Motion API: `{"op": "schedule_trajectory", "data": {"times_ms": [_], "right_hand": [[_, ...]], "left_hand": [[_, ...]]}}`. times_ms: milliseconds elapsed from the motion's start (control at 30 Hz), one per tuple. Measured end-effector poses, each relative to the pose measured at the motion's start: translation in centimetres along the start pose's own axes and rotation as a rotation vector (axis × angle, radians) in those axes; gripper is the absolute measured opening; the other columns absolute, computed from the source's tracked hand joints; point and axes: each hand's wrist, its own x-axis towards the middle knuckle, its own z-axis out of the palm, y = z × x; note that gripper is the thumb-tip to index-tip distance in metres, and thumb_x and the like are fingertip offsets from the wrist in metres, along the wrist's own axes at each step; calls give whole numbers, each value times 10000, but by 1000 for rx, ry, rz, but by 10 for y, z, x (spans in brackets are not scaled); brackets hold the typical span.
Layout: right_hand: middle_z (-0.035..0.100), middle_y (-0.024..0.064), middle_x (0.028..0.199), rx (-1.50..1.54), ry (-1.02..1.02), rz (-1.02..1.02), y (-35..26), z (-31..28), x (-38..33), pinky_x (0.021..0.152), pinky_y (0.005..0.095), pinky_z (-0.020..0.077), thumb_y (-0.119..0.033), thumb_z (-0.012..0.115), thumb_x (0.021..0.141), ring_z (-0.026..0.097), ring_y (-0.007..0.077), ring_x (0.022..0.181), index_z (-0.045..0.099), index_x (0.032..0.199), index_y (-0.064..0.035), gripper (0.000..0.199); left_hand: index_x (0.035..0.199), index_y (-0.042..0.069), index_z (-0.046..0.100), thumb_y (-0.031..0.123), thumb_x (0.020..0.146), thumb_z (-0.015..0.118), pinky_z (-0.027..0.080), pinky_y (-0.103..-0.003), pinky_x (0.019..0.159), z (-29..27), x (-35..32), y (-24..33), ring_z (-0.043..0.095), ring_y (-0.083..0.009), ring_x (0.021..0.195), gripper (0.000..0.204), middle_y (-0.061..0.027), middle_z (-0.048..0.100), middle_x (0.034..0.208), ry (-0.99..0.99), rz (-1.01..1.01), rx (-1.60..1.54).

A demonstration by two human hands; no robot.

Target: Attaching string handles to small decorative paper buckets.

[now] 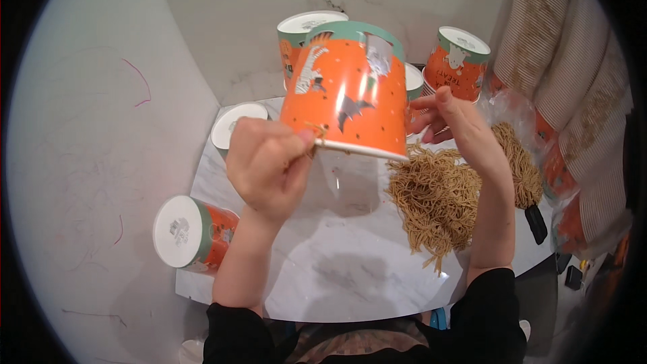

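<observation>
Marble-patterned white table [337, 276] stands in a corner between a pale wall and a veined stone-look wall. Left hand [266, 165] is closed, pinching the lower rim of an orange paper bucket [347, 91] with a teal band, held tilted in the air above the table. Right hand [455, 125] is partly open, fingers curled against the bucket's far side. Below it, a heap of tan paper shreds [438, 199] lies on the table. Similar buckets surround the work area: one lying on its side [192, 232] at the table's left edge, others upright [458, 61] behind. Stacked striped cups [573, 87] occupy the right.
</observation>
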Motion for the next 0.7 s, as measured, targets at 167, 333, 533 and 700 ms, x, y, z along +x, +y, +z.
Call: {"op": "schedule_trajectory", "data": {"times_ms": [167,333,533,700], "right_hand": [[610,78,1294,156,-250,95,-3,15,2,912,334,521,-805,432,936,627,158,1033,260,1622,-118,985],[478,60,1446,151,-177,-67,14,16,-3,1061,363,454,-765,660,835,462,175,1332,201,1615,-95,1126],[487,73,1440,284,-80,-123,-1,49,-9,1097,381,434,-332,983,666,517,209,1298,222,1563,-65,1206],[505,67,1420,317,101,-246,6,42,-4,1101,388,416,-291,958,699,510,223,1311,267,1553,-62,1122]], "left_hand": [[725,168,628,72,703,768,474,-335,672,8,-8,10,554,-158,706,171,53,591,774,-19,239,128],[666,192,512,109,714,772,458,-300,705,30,-23,42,530,-99,714,276,94,544,747,-73,297,116],[735,179,554,110,770,695,431,-274,720,32,-27,45,509,-88,712,160,75,503,762,-84,266,100],[836,163,641,97,769,685,458,-296,791,26,-17,49,568,-108,755,104,72,546,794,-49,126,73]]}}
